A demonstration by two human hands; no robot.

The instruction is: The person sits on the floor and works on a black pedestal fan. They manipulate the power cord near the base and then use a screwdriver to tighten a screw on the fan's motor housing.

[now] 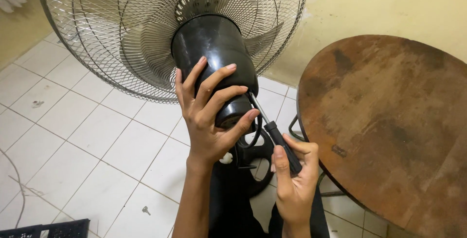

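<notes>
Black plastic fills both of my grips: my right hand (294, 182) is clenched around the screwdriver (277, 138) by its handle, shaft angled up so the tip meets the underside of the fan's motor housing (214, 53), while my left hand (209, 116) is spread over that housing, fingers wrapped across its back and palm below. I judge the housing smooth and a little slippery, rigid, and heavy with the motor inside (the head will want to tip forward), so the broad palm hold is the right place to steady it. The wire grille (97, 48) beyond looks thin and springy, poor for gripping. A cable loops just below the housing. To the right, the worn round wooden tabletop (389, 121) sits near my right elbow room and its edge limits any swing; the white tiled floor (73, 136) on the left gives more space.
</notes>
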